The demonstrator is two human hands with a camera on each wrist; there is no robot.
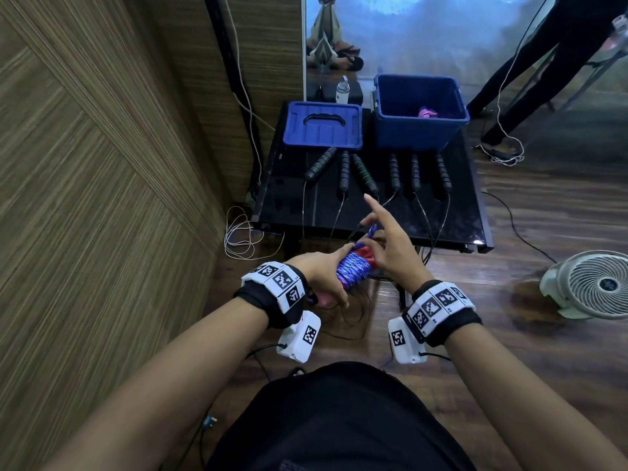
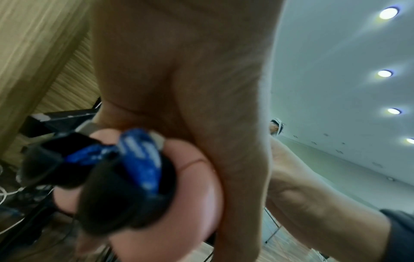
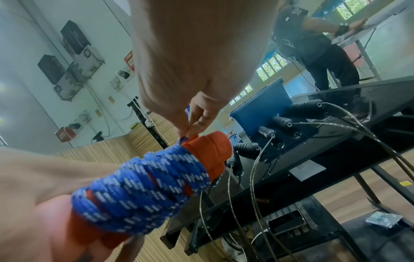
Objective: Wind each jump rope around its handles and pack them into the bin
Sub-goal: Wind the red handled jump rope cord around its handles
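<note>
My left hand (image 1: 323, 273) grips a pair of red handles (image 3: 210, 150) with blue-and-white rope (image 1: 351, 268) (image 3: 143, 184) wound round them, held in front of the black table (image 1: 295, 212). My right hand (image 1: 380, 239) pinches the rope's free end (image 1: 372, 231) at the top of the bundle, index finger pointing out. The handle butts and rope (image 2: 139, 159) show in my left palm. The open blue bin (image 1: 421, 130) stands at the table's back right with a pink wound rope (image 1: 427, 112) inside. Several black-handled ropes (image 1: 394, 171) lie in a row before it.
The blue bin lid (image 1: 323, 125) lies at the table's back left. A white fan (image 1: 598, 283) stands on the wood floor at right. Thin cables (image 1: 238, 236) trail off the table's front and left. A wooden wall (image 1: 102, 164) closes the left side. Another person's legs (image 1: 543, 62) stand behind.
</note>
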